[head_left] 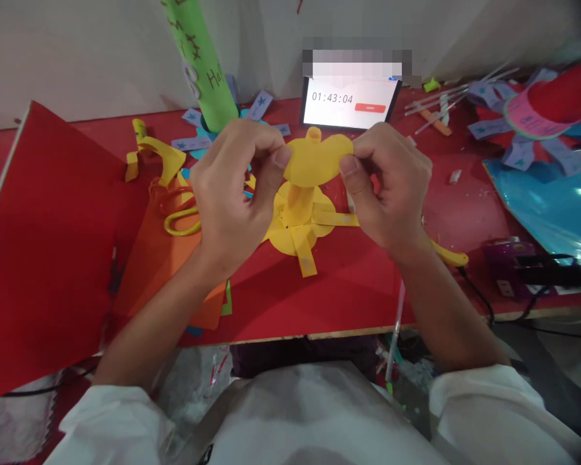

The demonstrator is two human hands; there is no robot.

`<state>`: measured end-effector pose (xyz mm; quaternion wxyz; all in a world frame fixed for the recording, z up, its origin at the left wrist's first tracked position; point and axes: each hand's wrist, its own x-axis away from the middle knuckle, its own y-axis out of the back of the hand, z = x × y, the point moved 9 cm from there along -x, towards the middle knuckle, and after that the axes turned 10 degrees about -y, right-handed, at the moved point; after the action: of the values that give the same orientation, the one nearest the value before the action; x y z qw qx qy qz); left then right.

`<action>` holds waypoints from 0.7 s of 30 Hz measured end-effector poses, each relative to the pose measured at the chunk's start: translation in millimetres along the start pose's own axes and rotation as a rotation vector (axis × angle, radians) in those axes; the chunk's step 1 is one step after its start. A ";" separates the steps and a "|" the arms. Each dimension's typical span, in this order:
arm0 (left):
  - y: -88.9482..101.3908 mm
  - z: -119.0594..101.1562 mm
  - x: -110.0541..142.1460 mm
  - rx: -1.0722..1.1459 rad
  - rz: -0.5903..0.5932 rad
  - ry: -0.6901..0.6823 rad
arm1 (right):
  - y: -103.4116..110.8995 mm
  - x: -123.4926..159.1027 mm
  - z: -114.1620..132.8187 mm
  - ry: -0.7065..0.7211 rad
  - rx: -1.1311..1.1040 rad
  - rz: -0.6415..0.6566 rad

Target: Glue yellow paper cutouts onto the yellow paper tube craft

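Between my two hands is a yellow paper piece (318, 161) with rounded edges, pinched at both sides. My left hand (237, 187) grips its left edge between thumb and fingers. The right edge is pinched by my right hand (387, 181). Behind and below it stands a yellow paper tube (300, 205), its narrow top showing just above the piece. The tube rises from a flower-shaped yellow paper base (286, 243), where flat strips (304, 252) spread outward on the red table. Whether the held piece touches the tube I cannot tell.
Scissors (181, 223) lie on orange paper (150, 258) at left, by a standing red board (53, 245). A green paper tube (203, 64) and a lit timer screen (351, 103) stand behind. Blue film (552, 206) and a purple box (506, 265) are at right.
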<state>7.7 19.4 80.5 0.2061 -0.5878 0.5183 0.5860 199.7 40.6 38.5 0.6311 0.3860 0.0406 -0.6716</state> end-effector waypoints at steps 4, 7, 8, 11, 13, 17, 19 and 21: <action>-0.1 1.5 -0.1 -0.009 0.002 0.004 | -0.8 -2.9 -2.4 -0.026 0.024 -0.020; -2.8 8.1 0.8 -0.033 0.036 0.057 | -1.5 -3.8 -1.2 -0.043 0.027 -0.027; -3.0 9.3 0.9 -0.032 0.038 0.069 | -1.5 -4.0 -0.5 -0.049 0.028 -0.028; -2.4 10.7 -0.1 -0.014 0.028 0.093 | 0.2 -4.4 2.7 -0.057 0.050 -0.052; -1.8 9.4 -1.6 -0.008 0.021 0.083 | 1.4 -4.6 6.3 -0.040 0.066 -0.071; -3.2 9.6 -2.9 -0.020 0.028 0.064 | 4.0 -4.6 15.7 0.038 0.051 -0.121; -4.1 10.2 -2.8 -0.023 0.034 0.060 | 4.2 -4.5 17.8 0.059 0.031 -0.130; -4.7 11.0 -2.7 -0.025 0.042 0.073 | 3.2 -4.6 17.5 0.056 0.031 -0.123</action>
<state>7.1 31.5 78.7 0.1673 -0.6005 0.5301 0.5748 193.9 34.2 54.7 0.5811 0.4109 0.0715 -0.6988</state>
